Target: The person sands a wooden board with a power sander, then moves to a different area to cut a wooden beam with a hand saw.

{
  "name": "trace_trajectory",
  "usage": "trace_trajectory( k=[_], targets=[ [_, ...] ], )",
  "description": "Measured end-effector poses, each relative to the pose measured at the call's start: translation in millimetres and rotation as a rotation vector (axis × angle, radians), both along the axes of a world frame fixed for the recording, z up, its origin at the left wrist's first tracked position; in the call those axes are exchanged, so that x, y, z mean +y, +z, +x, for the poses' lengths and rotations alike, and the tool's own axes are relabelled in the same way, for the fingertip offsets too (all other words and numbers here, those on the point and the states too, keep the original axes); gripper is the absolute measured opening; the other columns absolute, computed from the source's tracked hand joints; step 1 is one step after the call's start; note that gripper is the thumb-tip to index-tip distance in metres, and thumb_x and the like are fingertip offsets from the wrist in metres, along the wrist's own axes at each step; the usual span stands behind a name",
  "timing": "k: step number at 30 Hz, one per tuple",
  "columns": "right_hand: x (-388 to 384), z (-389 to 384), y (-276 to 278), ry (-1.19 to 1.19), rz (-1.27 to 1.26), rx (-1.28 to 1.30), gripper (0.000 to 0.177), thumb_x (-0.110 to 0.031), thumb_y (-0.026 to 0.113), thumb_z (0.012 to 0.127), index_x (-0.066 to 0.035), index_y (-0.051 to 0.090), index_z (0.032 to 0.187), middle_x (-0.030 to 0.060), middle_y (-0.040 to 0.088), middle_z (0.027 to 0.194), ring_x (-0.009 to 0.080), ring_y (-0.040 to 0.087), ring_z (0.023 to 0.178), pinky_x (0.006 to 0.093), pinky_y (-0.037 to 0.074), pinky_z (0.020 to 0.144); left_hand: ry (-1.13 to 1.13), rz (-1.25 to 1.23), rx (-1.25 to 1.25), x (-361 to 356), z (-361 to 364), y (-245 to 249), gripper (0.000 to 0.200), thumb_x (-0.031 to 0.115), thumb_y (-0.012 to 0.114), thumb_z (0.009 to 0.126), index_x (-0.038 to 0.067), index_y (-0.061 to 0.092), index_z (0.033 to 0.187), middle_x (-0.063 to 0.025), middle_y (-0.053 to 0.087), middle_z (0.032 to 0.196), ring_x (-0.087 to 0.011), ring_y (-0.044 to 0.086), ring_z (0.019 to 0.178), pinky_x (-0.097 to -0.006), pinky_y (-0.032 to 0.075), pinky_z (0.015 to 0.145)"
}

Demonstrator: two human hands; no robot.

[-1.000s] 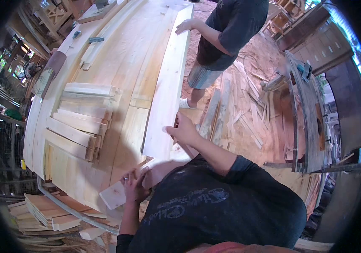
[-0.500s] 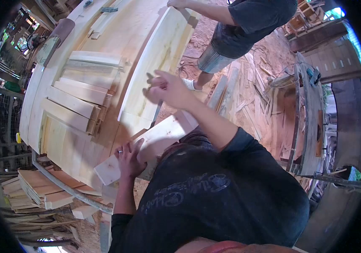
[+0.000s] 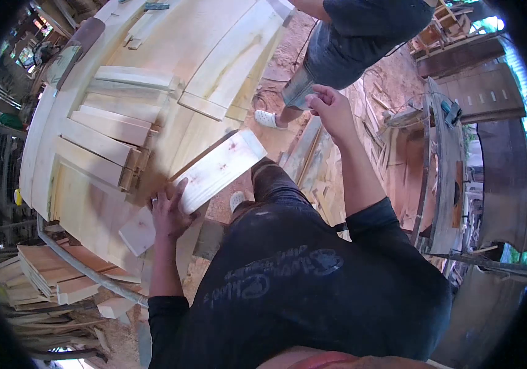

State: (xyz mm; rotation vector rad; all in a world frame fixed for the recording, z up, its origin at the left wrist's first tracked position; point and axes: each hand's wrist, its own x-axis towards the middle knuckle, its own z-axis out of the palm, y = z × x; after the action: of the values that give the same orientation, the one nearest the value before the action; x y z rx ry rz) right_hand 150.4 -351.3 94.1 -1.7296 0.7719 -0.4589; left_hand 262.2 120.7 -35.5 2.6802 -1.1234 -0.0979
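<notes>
A short, pale wooden board [image 3: 221,167] with small reddish knots slants across the table's near edge, in front of my body. My left hand [image 3: 172,212] grips it toward its lower left end, with the thumb lying over the top face. My right hand [image 3: 332,114] is raised to the right, apart from the board. Its fingers are loosely bent with gaps between them, and I see nothing in them. Beyond the board, a long pale wooden panel [image 3: 229,61] lies on the table [image 3: 88,215].
Several wooden pieces [image 3: 106,126] lie stacked on the table at left. Another person [image 3: 362,43] stands at the far side. Cut boards [image 3: 60,270] are piled below left, beside a metal pipe [image 3: 85,270]. Offcuts litter the floor; a wooden frame [image 3: 445,166] stands at right.
My right hand has swung right, away from the table, with its fingers drawing in. The board in my left hand has shifted slightly left. The long panel has moved farther from me and lies flatter.
</notes>
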Motion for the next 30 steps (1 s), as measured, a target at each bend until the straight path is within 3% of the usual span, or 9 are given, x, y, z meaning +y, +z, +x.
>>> trace_trajectory(
  k=[1, 4, 12, 14, 17, 20, 24, 25, 30],
  targets=[
    [-2.7, -4.0, -0.8, -0.002, 0.001, 0.008, 0.047, -0.013, 0.073, 0.099, 0.007, 0.060, 0.140, 0.0046, 0.073, 0.106, 0.0105, 0.066, 0.089, 0.0264, 0.054, 0.080, 0.032, 0.011, 0.090, -2.1, 2.5, 1.7, 0.106, 0.045, 0.094, 0.060, 0.042, 0.050, 0.156, -0.0217, 0.054, 0.144, -0.0456, 0.051, 0.132, -0.0614, 0.035, 0.111],
    [-14.7, -24.6, -12.3, -0.020, -0.035, 0.047, 0.044, -0.014, 0.074, 0.098, 0.007, 0.064, 0.135, 0.0052, 0.074, 0.105, 0.0108, 0.067, 0.089, 0.0270, 0.055, 0.080, 0.104, 0.079, 0.178, -1.2, 1.6, -5.3, 0.109, 0.046, 0.095, 0.057, 0.043, 0.050, 0.157, -0.0225, 0.050, 0.151, -0.0465, 0.049, 0.136, -0.0632, 0.033, 0.115],
    [-96.5, 45.2, 8.7, -0.046, -0.310, -0.174, 0.042, -0.018, 0.075, 0.097, 0.007, 0.067, 0.129, 0.0079, 0.076, 0.107, 0.0117, 0.070, 0.096, 0.0298, 0.056, 0.088, 0.134, 0.107, 0.203, -27.9, -4.2, 27.9, 0.100, 0.042, 0.096, 0.064, 0.036, 0.053, 0.155, -0.0207, 0.047, 0.156, -0.0419, 0.044, 0.147, -0.0636, 0.024, 0.125],
    [-150.5, 86.0, 2.9, -0.001, -0.409, -0.166, 0.051, -0.023, 0.080, 0.093, 0.006, 0.066, 0.132, 0.0145, 0.076, 0.112, 0.0213, 0.073, 0.102, 0.0347, 0.057, 0.093, 0.162, -0.009, 0.197, -46.8, -9.9, 35.8, 0.094, 0.038, 0.096, 0.067, 0.031, 0.058, 0.152, -0.0189, 0.050, 0.154, -0.0404, 0.047, 0.145, -0.0614, 0.027, 0.124],
    [-174.7, 143.9, 47.2, 0.014, -0.928, 0.005, 0.061, -0.031, 0.084, 0.086, 0.006, 0.065, 0.131, 0.0232, 0.075, 0.119, 0.0353, 0.074, 0.109, 0.0430, 0.056, 0.099, 0.199, -0.250, 0.305, -107.4, -16.9, 51.9, 0.079, 0.031, 0.095, 0.070, 0.022, 0.065, 0.143, -0.0159, 0.057, 0.147, -0.0377, 0.055, 0.136, -0.0561, 0.035, 0.121],
    [-213.7, 193.9, 43.9, 0.189, -0.992, 0.131, 0.067, -0.038, 0.084, 0.080, 0.004, 0.067, 0.129, 0.0275, 0.073, 0.121, 0.0439, 0.071, 0.113, 0.0480, 0.055, 0.102, 0.151, -0.316, 0.461, -154.4, -22.7, 48.7, 0.065, 0.026, 0.093, 0.074, 0.015, 0.070, 0.134, -0.0137, 0.065, 0.136, -0.0363, 0.061, 0.128, -0.0513, 0.044, 0.113],
    [-211.2, 211.4, 40.2, 0.312, -0.928, 0.552, 0.068, -0.042, 0.085, 0.075, -0.004, 0.069, 0.129, 0.0225, 0.076, 0.118, 0.0405, 0.072, 0.113, 0.0472, 0.055, 0.102, 0.174, -0.354, 0.420, -191.6, -17.0, 45.6, 0.057, 0.024, 0.091, 0.076, 0.015, 0.072, 0.129, -0.0110, 0.071, 0.126, -0.0352, 0.065, 0.122, -0.0496, 0.049, 0.107],
    [-214.0, 218.7, 32.7, 0.396, -0.781, 0.615, 0.070, -0.041, 0.087, 0.072, -0.006, 0.070, 0.130, 0.0214, 0.076, 0.120, 0.0393, 0.073, 0.113, 0.0471, 0.056, 0.101, 0.214, -0.349, 0.427, -190.9, -17.9, 38.2, 0.057, 0.023, 0.091, 0.076, 0.015, 0.072, 0.130, -0.0105, 0.070, 0.127, -0.0354, 0.065, 0.122, -0.0494, 0.050, 0.107],
    [-207.9, 240.0, -30.9, 0.848, -0.786, 0.481, 0.070, -0.032, 0.090, 0.065, -0.004, 0.071, 0.126, 0.0222, 0.077, 0.111, 0.0390, 0.075, 0.105, 0.0449, 0.058, 0.094, 0.428, -0.205, 0.391, -169.8, -24.2, 14.4, 0.064, 0.031, 0.093, 0.075, 0.015, 0.071, 0.132, -0.0125, 0.068, 0.133, -0.0364, 0.062, 0.127, -0.0507, 0.047, 0.110]
  ],
)
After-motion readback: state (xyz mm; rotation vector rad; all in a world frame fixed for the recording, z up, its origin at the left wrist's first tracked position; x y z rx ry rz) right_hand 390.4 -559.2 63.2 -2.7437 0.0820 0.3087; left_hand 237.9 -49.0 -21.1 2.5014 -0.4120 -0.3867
